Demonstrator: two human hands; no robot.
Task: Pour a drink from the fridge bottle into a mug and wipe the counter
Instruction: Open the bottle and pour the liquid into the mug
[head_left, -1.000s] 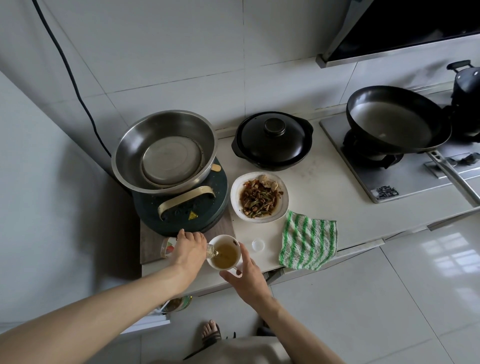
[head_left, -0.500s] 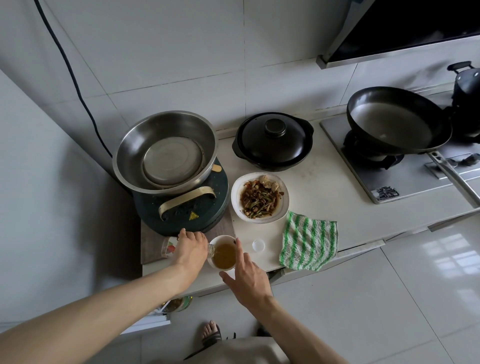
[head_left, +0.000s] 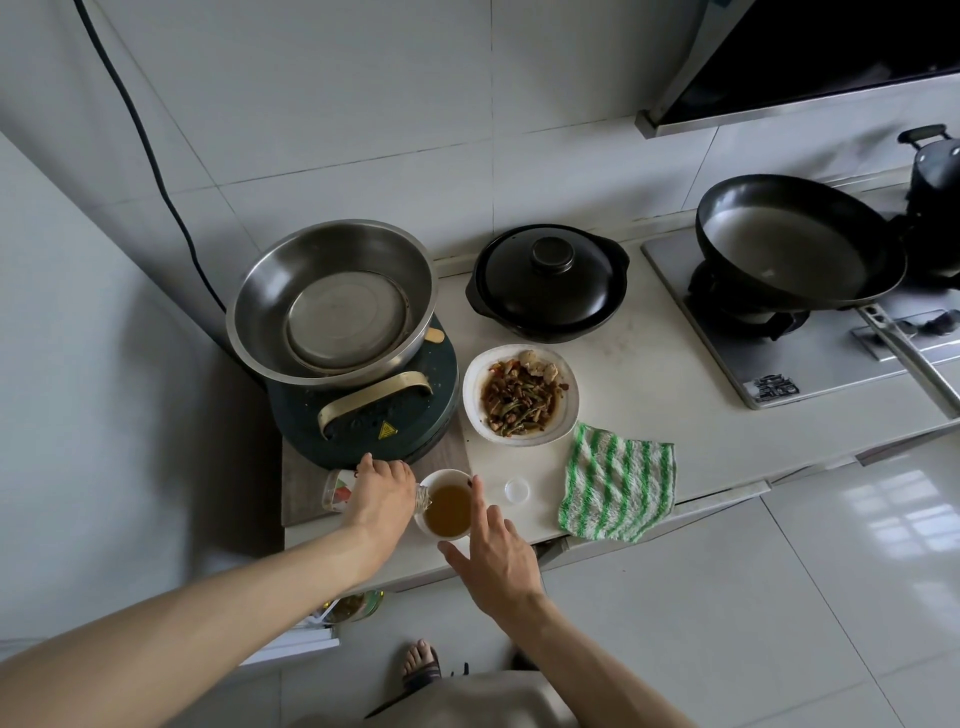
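Note:
A white mug (head_left: 445, 477) full of amber drink stands near the counter's front edge. My left hand (head_left: 382, 493) grips a clear plastic bottle (head_left: 337, 490), tipped on its side with its neck over the mug's left rim. Just right of the mug hovers my right hand (head_left: 496, 545), fingers straight and spread, the index fingertip at the mug's right rim. The bottle's clear cap (head_left: 517, 490) lies on the counter to the right. A green-and-white striped cloth (head_left: 618, 483) lies flat at the counter edge.
A white dish of cooked food (head_left: 521, 393) sits behind the mug. At the back left a steel bowl (head_left: 332, 296) rests on a dark green cooker (head_left: 374, 415). A black lidded pot (head_left: 548, 283) and a wok (head_left: 795, 239) on the stove stand further right.
My right hand has let go of the mug's side and opened, its fingers now straight beside the rim. The bottle stays tipped at the mug and the drink level is high.

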